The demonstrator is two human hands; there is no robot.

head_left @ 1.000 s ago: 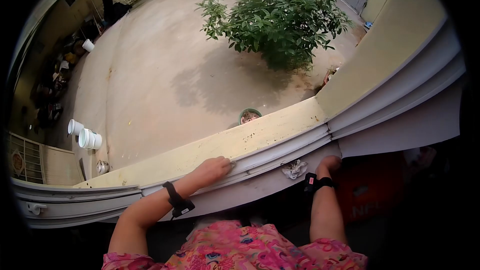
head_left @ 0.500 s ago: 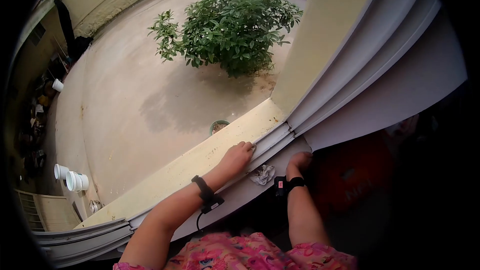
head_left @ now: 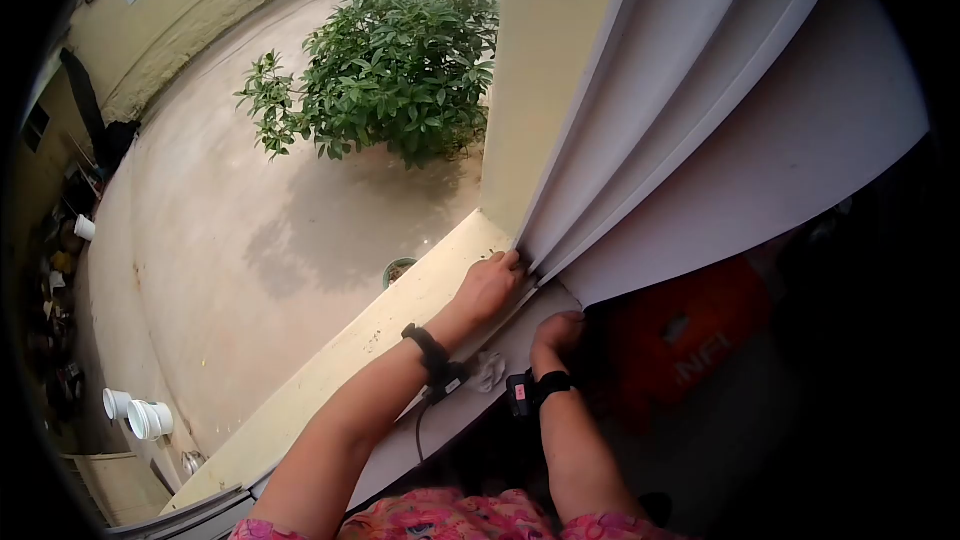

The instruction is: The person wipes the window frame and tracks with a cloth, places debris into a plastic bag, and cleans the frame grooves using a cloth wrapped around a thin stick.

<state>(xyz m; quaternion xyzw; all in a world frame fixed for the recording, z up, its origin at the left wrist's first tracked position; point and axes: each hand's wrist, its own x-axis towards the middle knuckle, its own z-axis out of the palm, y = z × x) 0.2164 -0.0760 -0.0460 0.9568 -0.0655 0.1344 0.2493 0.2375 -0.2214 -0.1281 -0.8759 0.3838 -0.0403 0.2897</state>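
Head view: hands (head_left: pixel 488 287) near crumpled wad (head_left: pixel 488 371), ridged frame (head_left: pixel 655 105).

Left hand (head_left: pixel 490 287), at window track corner; right hand (head_left: pixel 560 330), on inner sill; crumpled cloth (head_left: pixel 487 372) lay nearby.

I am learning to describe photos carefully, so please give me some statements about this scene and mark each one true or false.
1. The left hand is at the lower corner of the white window frame. True.
2. The right hand is on the yellow outer ledge. False: it is on the inner side, by the pale sill.
3. Only one wrist wears a black strap. False: both do.
4. Two white buckets stand close together outside. True.
5. The bush is bare. False: it has many green leaves.
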